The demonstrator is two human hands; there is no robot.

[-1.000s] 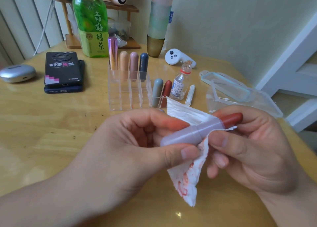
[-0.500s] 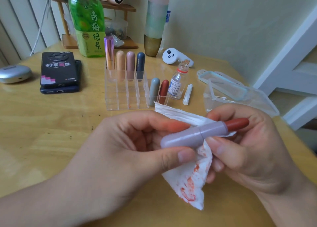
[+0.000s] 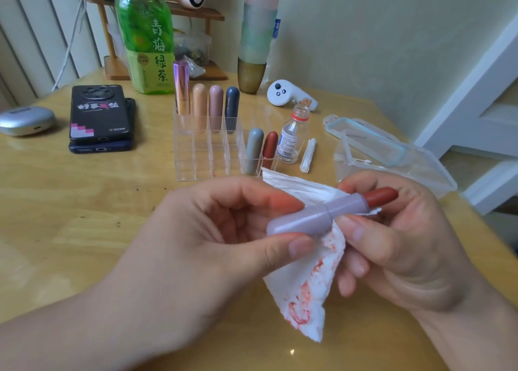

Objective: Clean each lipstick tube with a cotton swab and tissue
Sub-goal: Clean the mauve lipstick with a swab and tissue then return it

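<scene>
My left hand (image 3: 201, 239) pinches the base of a lilac lipstick tube (image 3: 305, 219) between thumb and forefinger. The tube lies nearly level, and its red-brown stick (image 3: 381, 196) pokes out to the right. My right hand (image 3: 398, 247) grips the tube's upper part through a white tissue (image 3: 311, 292) smeared with red, which hangs down below the tube. Behind them stands a clear organiser (image 3: 207, 152) with several capped lipsticks (image 3: 215, 107). A small open bottle (image 3: 291, 138) and a bundle of cotton swabs (image 3: 307, 155) sit to its right.
Two stacked phones (image 3: 101, 118) and a grey case (image 3: 26, 119) lie at the left. A green tea bottle (image 3: 145, 34), a tall cup (image 3: 252, 73) and a white controller (image 3: 286, 94) stand behind. A clear plastic box (image 3: 392, 157) with its lid lies at the right.
The red stick has come out a little farther from the tube. Both hands and the tissue have shifted slightly, and more of the stained tissue hangs in view.
</scene>
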